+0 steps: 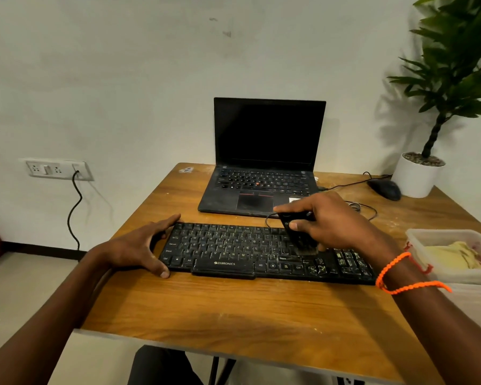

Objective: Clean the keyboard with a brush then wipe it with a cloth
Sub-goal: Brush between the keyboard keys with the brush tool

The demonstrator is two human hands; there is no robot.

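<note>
A black Zebronics keyboard lies across the middle of the wooden table. My right hand grips a black brush whose bristles press on the keys right of centre. Pale dust shows on the keys at the keyboard's right end. My left hand holds the keyboard's left end, thumb at the front edge and fingers at the back edge. A yellow cloth lies in a clear plastic box at the right.
An open black laptop stands behind the keyboard. A black mouse with its cable and a white potted plant sit at the back right. A wall socket with a black cord is at the left.
</note>
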